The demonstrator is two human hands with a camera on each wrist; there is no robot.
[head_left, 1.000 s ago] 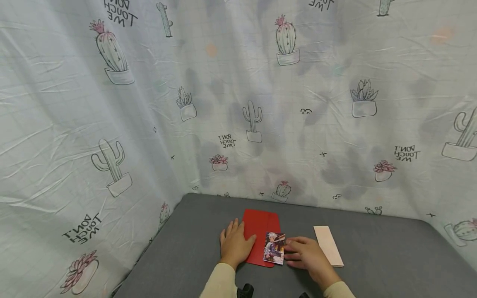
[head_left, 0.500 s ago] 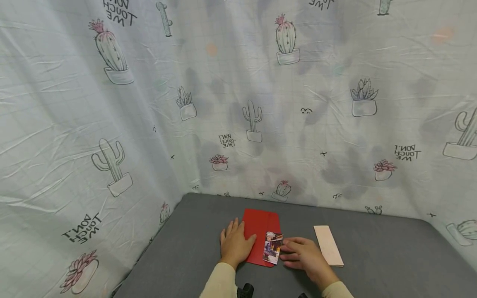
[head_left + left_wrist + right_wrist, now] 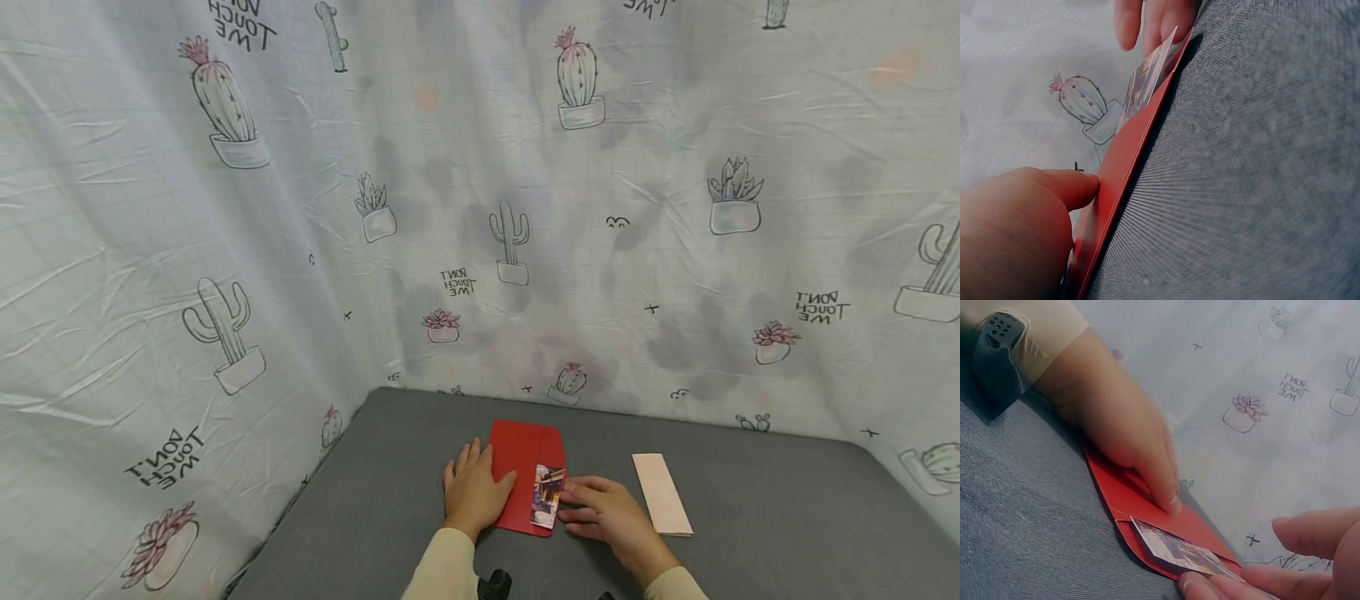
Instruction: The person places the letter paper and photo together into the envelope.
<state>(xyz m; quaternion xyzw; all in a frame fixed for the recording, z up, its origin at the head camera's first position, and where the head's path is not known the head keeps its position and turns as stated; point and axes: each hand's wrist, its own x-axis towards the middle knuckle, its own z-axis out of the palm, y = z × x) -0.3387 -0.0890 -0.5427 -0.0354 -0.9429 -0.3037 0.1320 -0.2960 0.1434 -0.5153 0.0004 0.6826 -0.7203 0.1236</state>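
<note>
A red envelope (image 3: 517, 454) lies on the grey table, its opening toward the right. A small printed picture card (image 3: 548, 493) is partly inside that opening; its inner part is hidden under the red paper. My left hand (image 3: 474, 490) rests on the envelope's left side, fingers extended. In the right wrist view its thumb (image 3: 1159, 481) presses on the red paper near the opening. At the card's outer edge is my right hand (image 3: 609, 515), its fingertips (image 3: 1192, 584) touching that edge while another finger stays apart above it.
A folded pale pink paper (image 3: 662, 493) lies on the table (image 3: 772, 508) just right of my right hand. Behind and left of the table hangs a white cloth (image 3: 645, 275) printed with cacti.
My right hand has moved slightly left, and the card has slid left with it, further under the red paper. The left hand and the envelope have stayed put.
</note>
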